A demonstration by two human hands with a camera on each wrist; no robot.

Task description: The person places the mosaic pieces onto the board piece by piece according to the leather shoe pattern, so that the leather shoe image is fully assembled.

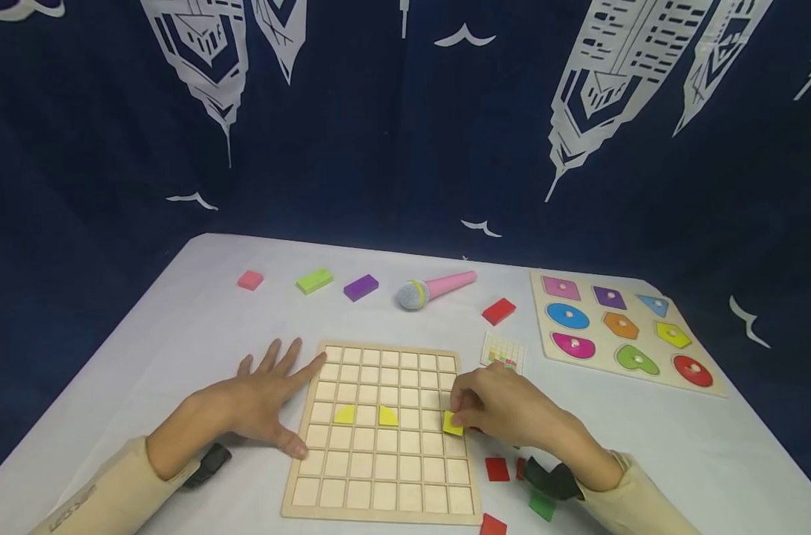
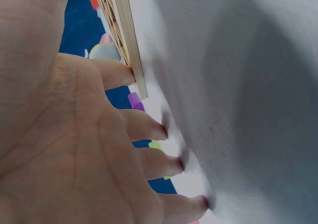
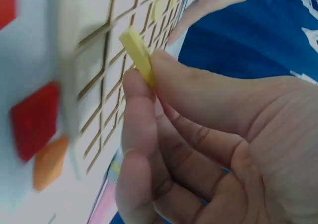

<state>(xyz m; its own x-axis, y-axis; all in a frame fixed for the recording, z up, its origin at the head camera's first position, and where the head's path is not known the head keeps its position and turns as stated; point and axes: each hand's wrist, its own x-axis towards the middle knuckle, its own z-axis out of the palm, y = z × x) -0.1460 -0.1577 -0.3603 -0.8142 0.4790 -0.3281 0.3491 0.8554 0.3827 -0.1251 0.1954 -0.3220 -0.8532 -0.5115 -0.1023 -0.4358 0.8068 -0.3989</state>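
My right hand [image 1: 506, 409] pinches yellow tile [image 1: 453, 423] by its edges; looks light, stiff, smooth. Left hand [image 1: 265, 397] flat, fingers spread, steadying grid board [image 1: 385, 513].

Left hand [image 1: 265, 401] lies flat, fingers [image 2: 149, 127] spread; right hand [image 1: 512, 409] pinches with curled fingers [image 3: 144, 114].

Even, bright light; soft shadows; blurred, close-up wrist views.
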